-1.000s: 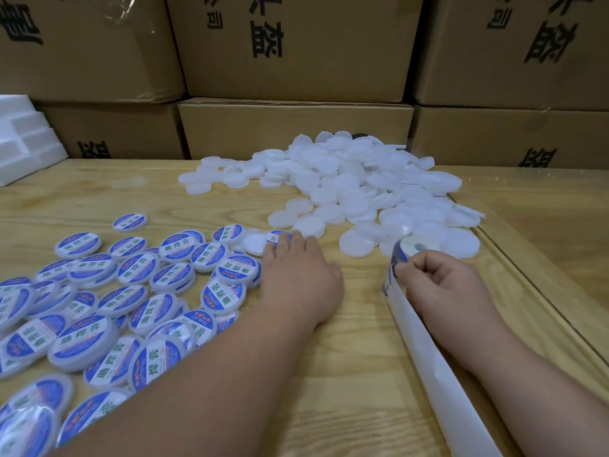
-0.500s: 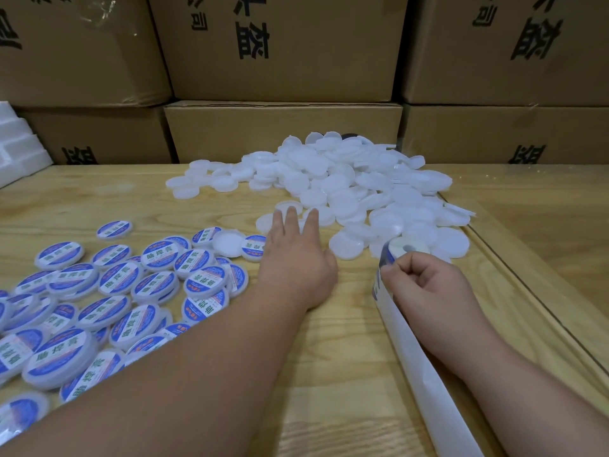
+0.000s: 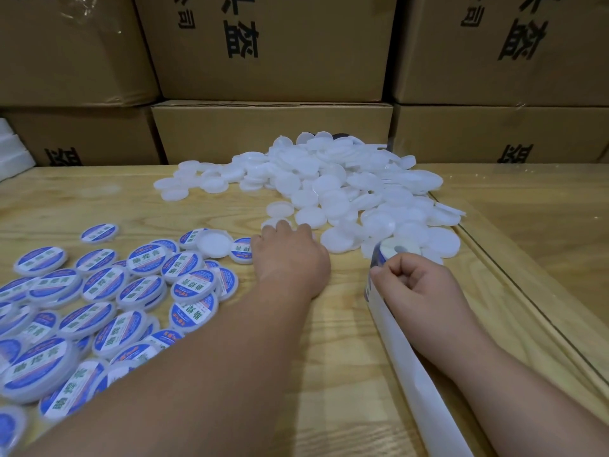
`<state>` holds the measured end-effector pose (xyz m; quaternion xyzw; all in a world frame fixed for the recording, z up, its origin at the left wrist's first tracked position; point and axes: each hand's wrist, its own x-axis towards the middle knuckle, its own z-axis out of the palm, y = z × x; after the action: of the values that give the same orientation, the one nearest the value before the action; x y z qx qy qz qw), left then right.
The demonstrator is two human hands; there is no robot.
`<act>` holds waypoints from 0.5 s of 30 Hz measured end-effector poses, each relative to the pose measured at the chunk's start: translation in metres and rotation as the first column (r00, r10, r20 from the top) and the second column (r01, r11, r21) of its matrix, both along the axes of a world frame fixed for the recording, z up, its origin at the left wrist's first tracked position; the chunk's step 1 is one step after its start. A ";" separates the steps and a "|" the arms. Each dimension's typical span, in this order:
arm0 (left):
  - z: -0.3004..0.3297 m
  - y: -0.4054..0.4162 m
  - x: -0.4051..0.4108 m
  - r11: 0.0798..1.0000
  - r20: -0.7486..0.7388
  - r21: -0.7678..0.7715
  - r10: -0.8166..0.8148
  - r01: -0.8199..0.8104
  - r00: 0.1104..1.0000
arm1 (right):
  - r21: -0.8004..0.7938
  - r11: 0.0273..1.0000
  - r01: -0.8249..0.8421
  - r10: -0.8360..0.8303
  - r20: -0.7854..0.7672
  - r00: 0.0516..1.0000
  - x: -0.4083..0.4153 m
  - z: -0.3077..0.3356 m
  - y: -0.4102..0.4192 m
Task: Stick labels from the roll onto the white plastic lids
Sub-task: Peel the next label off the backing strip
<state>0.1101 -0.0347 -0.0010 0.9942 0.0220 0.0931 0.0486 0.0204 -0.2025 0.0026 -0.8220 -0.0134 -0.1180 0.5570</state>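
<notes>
A bare patch of the wooden table point(image 3: 333, 384) lies near the viewer, between the two forearms, and another stretches far left before the boxes. On the right a raised wooden edge strip point(image 3: 514, 275) runs diagonally and bounds the work area. The left hand point(image 3: 290, 258) reaches forward, palm down, fingertips on a plain lid point(image 3: 275, 223) at the near rim of the pile of white lids point(image 3: 346, 186); whether the fingers curl round it I cannot tell. The right hand point(image 3: 418, 288) is curled into a fist, pinching the strip at the label roll point(image 3: 392, 252), which stands just beside the pile's near right edge. Its white backing strip point(image 3: 415, 380) trails toward the viewer along the right forearm. Labelled lids point(image 3: 108, 291), blue and white with green characters too blurred to read, crowd the near left. Stacked cardboard boxes point(image 3: 273, 133) wall off the far side, printed with large black Chinese characters. White foam blocks point(image 3: 13, 153) sit at the far left.
</notes>
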 end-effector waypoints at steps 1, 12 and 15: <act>-0.001 -0.002 -0.002 1.000 0.029 -0.001 -0.015 0.015 0.999 | 0.001 1.000 0.000 0.000 0.001 1.000 0.000 -0.001 0.000; -0.008 0.021 -0.016 0.999 -0.001 -0.041 0.026 -0.026 1.000 | 0.002 1.000 -0.011 0.011 -0.013 1.000 0.000 -0.001 0.000; -0.004 0.027 -0.013 0.998 -0.089 -0.018 -0.066 0.065 0.994 | 0.001 1.000 -0.005 0.005 -0.016 1.000 0.000 -0.001 0.000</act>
<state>0.0967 -0.0081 -0.0054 0.9972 -0.0076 0.0466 0.0582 0.0203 -0.2020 0.0018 -0.8227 -0.0110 -0.1101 0.5576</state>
